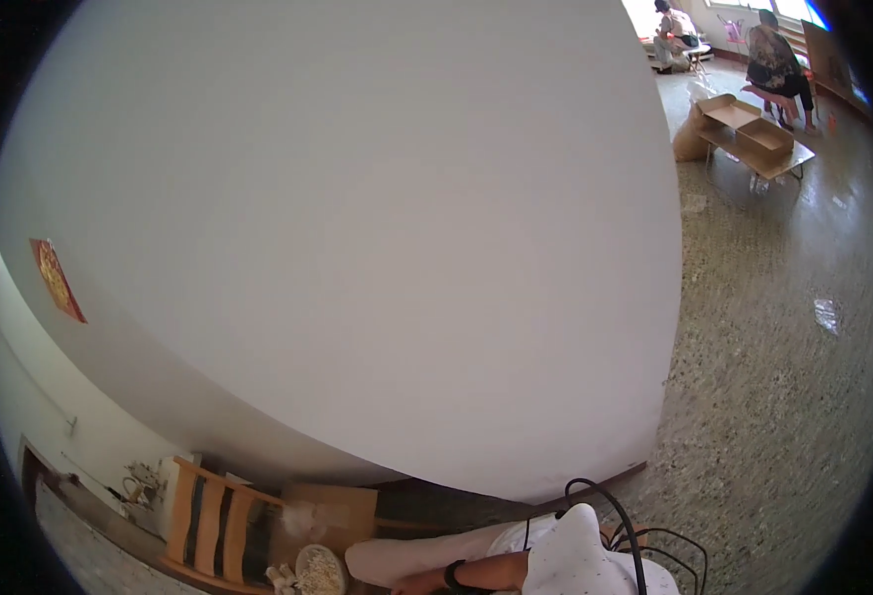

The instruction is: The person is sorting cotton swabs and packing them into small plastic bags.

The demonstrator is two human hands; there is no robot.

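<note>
Our R hand, mostly cut off by the view's edge, is R of the bowl; can't tell how far open the fingers are or what they hold/touch. L hand's out of view. Bowl has pale bits; chair L of it, cardbd behind, our leg to its R.

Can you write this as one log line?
right hand: lower edge, near bowl, grip unclear | bowl: pale bits inside | chair: left of bowl
</note>
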